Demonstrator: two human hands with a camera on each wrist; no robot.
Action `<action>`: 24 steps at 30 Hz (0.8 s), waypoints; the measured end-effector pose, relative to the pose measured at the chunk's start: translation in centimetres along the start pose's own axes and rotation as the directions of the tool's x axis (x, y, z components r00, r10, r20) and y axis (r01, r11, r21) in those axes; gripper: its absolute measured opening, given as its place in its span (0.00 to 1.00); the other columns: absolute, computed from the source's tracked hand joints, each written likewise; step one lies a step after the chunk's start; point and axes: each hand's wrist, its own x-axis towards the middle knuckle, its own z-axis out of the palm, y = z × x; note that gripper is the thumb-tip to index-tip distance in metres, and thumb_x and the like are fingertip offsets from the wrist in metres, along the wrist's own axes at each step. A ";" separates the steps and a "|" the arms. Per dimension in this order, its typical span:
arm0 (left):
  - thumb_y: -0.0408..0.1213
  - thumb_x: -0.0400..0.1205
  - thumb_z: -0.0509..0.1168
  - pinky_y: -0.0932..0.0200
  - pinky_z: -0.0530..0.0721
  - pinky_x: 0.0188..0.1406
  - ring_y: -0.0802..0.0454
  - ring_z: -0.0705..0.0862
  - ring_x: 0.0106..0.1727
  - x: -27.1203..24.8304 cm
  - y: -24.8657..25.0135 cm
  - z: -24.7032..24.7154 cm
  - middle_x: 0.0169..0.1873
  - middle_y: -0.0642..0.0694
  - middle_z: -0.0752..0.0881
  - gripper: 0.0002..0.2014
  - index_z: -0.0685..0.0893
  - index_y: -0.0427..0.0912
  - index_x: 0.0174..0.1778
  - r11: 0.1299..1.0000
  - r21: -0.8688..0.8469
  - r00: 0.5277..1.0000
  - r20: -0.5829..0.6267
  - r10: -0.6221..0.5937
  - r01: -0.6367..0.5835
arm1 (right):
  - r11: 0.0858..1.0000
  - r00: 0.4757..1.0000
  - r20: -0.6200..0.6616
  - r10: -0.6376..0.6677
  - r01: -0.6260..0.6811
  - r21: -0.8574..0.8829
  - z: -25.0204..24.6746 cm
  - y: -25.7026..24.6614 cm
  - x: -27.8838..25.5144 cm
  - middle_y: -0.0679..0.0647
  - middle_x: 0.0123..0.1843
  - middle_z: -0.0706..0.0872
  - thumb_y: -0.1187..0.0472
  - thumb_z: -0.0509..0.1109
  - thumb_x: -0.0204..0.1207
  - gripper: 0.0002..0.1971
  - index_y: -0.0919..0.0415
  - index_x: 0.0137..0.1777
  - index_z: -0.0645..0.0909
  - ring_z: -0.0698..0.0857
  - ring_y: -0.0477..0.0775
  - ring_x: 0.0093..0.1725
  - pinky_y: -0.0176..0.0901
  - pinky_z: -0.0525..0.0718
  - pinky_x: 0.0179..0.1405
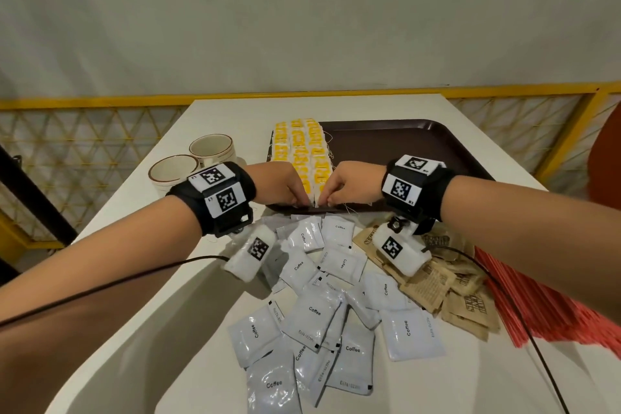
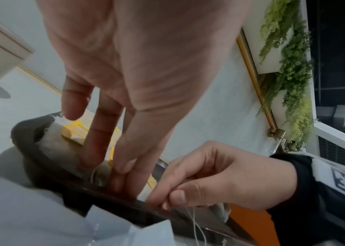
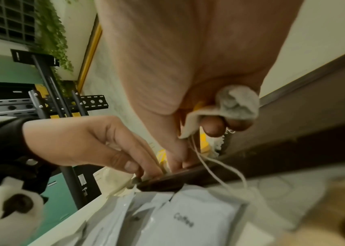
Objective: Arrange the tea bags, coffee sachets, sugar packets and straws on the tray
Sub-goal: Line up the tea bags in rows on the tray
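Note:
Tea bags with yellow tags lie in rows on the left part of a dark brown tray. Both hands meet at the tray's near edge, at the front end of the rows. My left hand points its fingers down and pinches a tea bag against the tray. My right hand pinches at the same spot with thumb and forefinger, while its curled outer fingers hold a bunch of tea bags in the palm, strings dangling. White coffee sachets, brown sugar packets and red straws lie on the table in front.
Two beige cups stand left of the tray. The tray's right part is bare. A yellow lattice railing runs behind the white table. Cables trail from both wrists across the sachets.

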 end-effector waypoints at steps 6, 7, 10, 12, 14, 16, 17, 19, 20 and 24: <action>0.27 0.81 0.61 0.67 0.78 0.53 0.60 0.82 0.49 0.3 -0.5 0.0 0.51 0.54 0.89 0.17 0.89 0.49 0.57 0.994 -0.095 0.998 -0.029 -0.051 0.048 | 1.000 1.000 -0.028 -0.006 0.007 0.021 0.0 0.6 0.7 0.51 0.54 0.91 0.65 0.68 0.79 0.12 0.59 0.59 0.88 0.81 0.38 0.48 0.14 0.72 0.42; 0.27 0.81 0.61 0.68 0.78 0.52 0.60 0.82 0.49 0.4 -0.5 0.0 0.49 0.55 0.88 0.17 0.89 0.49 0.57 0.994 -0.102 0.998 -0.031 -0.053 0.050 | 1.000 1.000 -0.027 -0.005 0.006 0.024 0.0 0.6 0.8 0.52 0.54 0.91 0.65 0.68 0.79 0.12 0.59 0.59 0.88 0.81 0.37 0.47 0.14 0.72 0.42; 0.27 0.80 0.63 0.73 0.77 0.47 0.60 0.82 0.48 0.5 -0.3 -0.1 0.45 0.56 0.87 0.16 0.90 0.48 0.56 0.991 -0.121 0.998 -0.041 -0.052 0.047 | 1.000 1.000 -0.029 0.002 -0.001 0.027 -0.1 0.9 1.1 0.52 0.53 0.91 0.65 0.68 0.79 0.11 0.58 0.57 0.89 0.81 0.34 0.41 0.13 0.72 0.40; 0.27 0.80 0.63 0.80 0.76 0.42 0.65 0.81 0.44 0.6 -0.2 -0.2 0.45 0.55 0.88 0.15 0.89 0.47 0.57 0.989 -0.139 0.997 -0.044 -0.057 0.050 | 1.000 0.999 -0.034 0.006 -0.005 0.026 -0.1 1.1 1.3 0.52 0.53 0.91 0.65 0.68 0.79 0.11 0.57 0.57 0.89 0.80 0.32 0.40 0.13 0.71 0.39; 0.27 0.80 0.63 0.84 0.74 0.37 0.67 0.80 0.40 0.8 -0.2 -0.3 0.44 0.55 0.87 0.15 0.89 0.46 0.57 0.989 -0.141 0.997 -0.045 -0.058 0.051 | 1.000 0.999 -0.037 0.006 -0.005 0.029 -0.2 1.2 1.5 0.52 0.52 0.91 0.65 0.68 0.79 0.11 0.57 0.57 0.89 0.80 0.29 0.38 0.13 0.71 0.37; 0.27 0.81 0.63 0.82 0.74 0.39 0.68 0.80 0.41 0.9 -0.4 -0.4 0.46 0.55 0.88 0.15 0.90 0.47 0.56 0.989 -0.136 0.997 -0.041 -0.062 0.056 | 0.999 0.999 -0.045 0.005 -0.004 0.037 -0.2 1.2 1.5 0.51 0.50 0.91 0.65 0.68 0.79 0.11 0.58 0.56 0.89 0.79 0.24 0.33 0.14 0.71 0.34; 0.28 0.81 0.63 0.80 0.74 0.42 0.67 0.81 0.42 1.0 -0.5 -0.4 0.47 0.55 0.89 0.15 0.90 0.48 0.56 0.989 -0.137 0.997 -0.041 -0.064 0.058 | 0.999 0.999 -0.046 0.009 -0.007 0.040 -0.3 1.1 1.6 0.51 0.48 0.90 0.66 0.68 0.79 0.11 0.59 0.57 0.89 0.79 0.23 0.31 0.14 0.71 0.33; 0.29 0.81 0.64 0.76 0.76 0.46 0.65 0.81 0.45 1.1 -0.5 -0.3 0.49 0.55 0.89 0.14 0.90 0.49 0.55 0.988 -0.141 0.997 -0.042 -0.067 0.060 | 0.999 0.999 -0.044 0.017 -0.015 0.043 -0.3 1.0 1.5 0.50 0.46 0.89 0.65 0.68 0.80 0.10 0.59 0.57 0.89 0.79 0.25 0.31 0.16 0.72 0.33; 0.29 0.81 0.64 0.77 0.75 0.45 0.65 0.81 0.44 1.1 -0.5 -0.3 0.48 0.56 0.89 0.14 0.90 0.49 0.55 0.987 -0.150 0.997 -0.042 -0.067 0.060 | 0.999 0.999 -0.048 0.021 -0.019 0.044 -0.2 0.9 1.4 0.49 0.47 0.90 0.63 0.68 0.80 0.10 0.59 0.57 0.89 0.81 0.28 0.33 0.18 0.73 0.35; 0.28 0.79 0.66 0.79 0.77 0.45 0.64 0.83 0.44 0.3 -1.3 -0.6 0.42 0.55 0.89 0.12 0.91 0.49 0.48 0.972 -0.231 0.994 -0.085 -0.071 0.050 | 0.982 0.990 -0.079 0.117 -0.104 0.160 -0.3 0.6 1.2 0.46 0.40 0.86 0.54 0.68 0.80 0.12 0.59 0.53 0.89 0.79 0.38 0.30 0.26 0.76 0.27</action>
